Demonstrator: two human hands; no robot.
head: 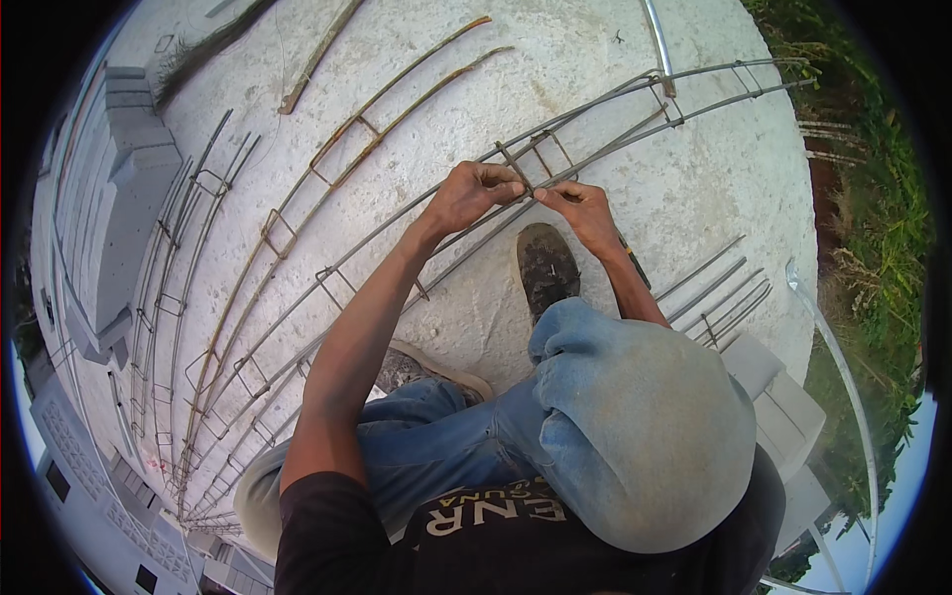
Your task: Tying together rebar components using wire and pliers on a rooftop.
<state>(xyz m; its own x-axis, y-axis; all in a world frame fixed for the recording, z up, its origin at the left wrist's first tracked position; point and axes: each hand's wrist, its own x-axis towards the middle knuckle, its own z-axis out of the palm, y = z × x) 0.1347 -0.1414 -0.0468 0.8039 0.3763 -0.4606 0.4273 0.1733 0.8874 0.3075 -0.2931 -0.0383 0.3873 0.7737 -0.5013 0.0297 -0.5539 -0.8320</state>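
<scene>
A long rebar cage (379, 232) with square wire stirrups runs diagonally across the concrete in front of me. My left hand (480, 195) pinches a steel stirrup (513, 167) near its lower corner, where it meets a long bar. Close beside it, to the right, the fingertips of my right hand (580, 212) are closed at the same corner; whether they hold a thin tie wire cannot be told. A tool's dark handle with a yellow part (633, 256) shows behind my right wrist, partly hidden. Another stirrup (552, 152) sits on the bars just right of the joint.
More rebar cages (279, 238) lie on the left, one rusty. A wooden stick (320, 59) and a metal tube (658, 41) lie beyond. Grey blocks (134, 216) are stacked at the left, others (773, 401) at the lower right. The slab's edge (814, 223) borders plants.
</scene>
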